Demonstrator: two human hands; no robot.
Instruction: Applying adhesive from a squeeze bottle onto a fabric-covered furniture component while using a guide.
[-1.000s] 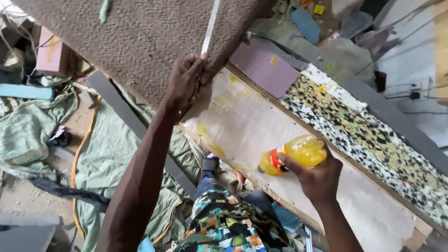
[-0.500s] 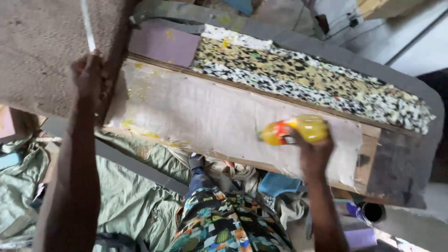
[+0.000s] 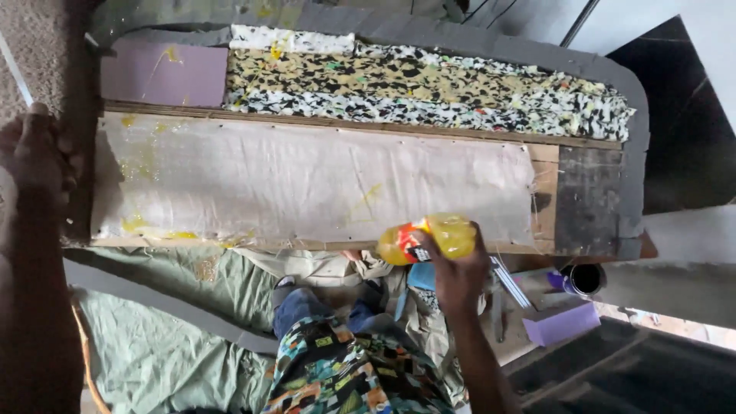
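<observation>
One yellow plastic bottle (image 3: 426, 238) with red label, lying sideways, gripped by right hand (image 3: 458, 270) at the lower edge of one pale fabric-covered panel (image 3: 307, 180), left hand (image 3: 32, 157) closed on one brown foam slab (image 3: 38, 54) left of panel, one speckled foam strip (image 3: 429, 88) above panel

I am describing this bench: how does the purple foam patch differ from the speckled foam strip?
The purple foam patch is one plain colour; the speckled foam strip mixes black, white and yellow flecks. The patch is short, at the left end; the strip runs much longer to the right. Both lie above the pale cloth panel.
</observation>
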